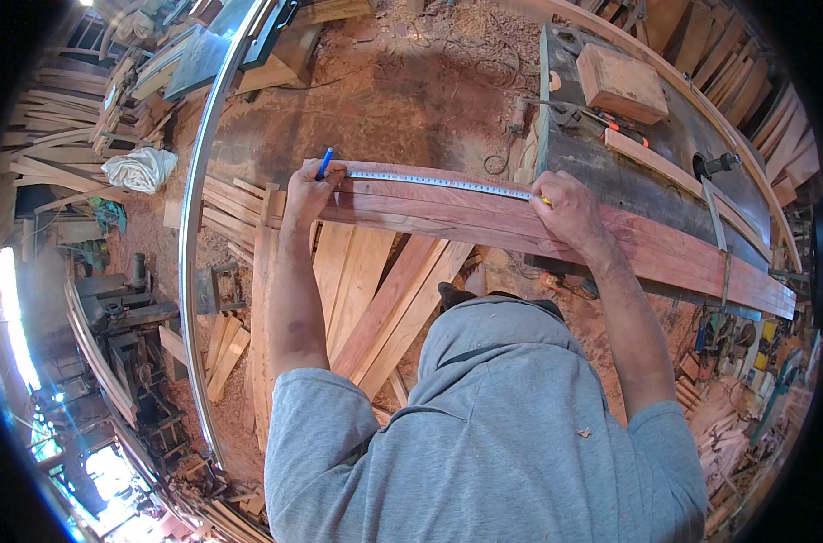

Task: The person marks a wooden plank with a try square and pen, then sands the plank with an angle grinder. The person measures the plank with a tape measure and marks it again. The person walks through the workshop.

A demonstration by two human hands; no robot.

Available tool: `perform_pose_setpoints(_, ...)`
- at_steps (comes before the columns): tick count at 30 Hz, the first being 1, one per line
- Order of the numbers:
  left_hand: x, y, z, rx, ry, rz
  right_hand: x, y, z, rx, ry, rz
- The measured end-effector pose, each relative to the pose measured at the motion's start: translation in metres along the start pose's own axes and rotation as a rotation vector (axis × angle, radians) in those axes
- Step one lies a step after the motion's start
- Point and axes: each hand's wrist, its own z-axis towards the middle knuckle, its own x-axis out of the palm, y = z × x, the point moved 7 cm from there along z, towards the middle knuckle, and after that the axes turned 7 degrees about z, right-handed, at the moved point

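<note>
A long reddish wooden board stretches across the middle, its right part lying over the dark workbench. Along its far edge runs the pulled-out white blade of a tape measure. At the board's left end, my left hand is closed around a blue pen and also sits at the end of the blade. Farther right, my right hand grips the tape measure, of which only a bit of yellow shows between the fingers. The palm covers the rest of its case.
On the dark metal workbench at the right rest a thick wood block and a narrow strip. Several loose planks lie below the board. A long metal rail stands at left, near a white sack. Sawdust covers the floor.
</note>
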Motion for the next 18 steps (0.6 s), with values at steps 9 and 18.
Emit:
perform_pose_setpoints(9,-0.001,-0.011,-0.002,0.060,-0.025,0.053,-0.001,0.002,0.000,-0.026,0.005,0.023)
perform_pose_setpoints(18,0.001,0.001,0.001,0.063,-0.025,0.040,0.000,0.000,-0.001,-0.016,0.005,0.025)
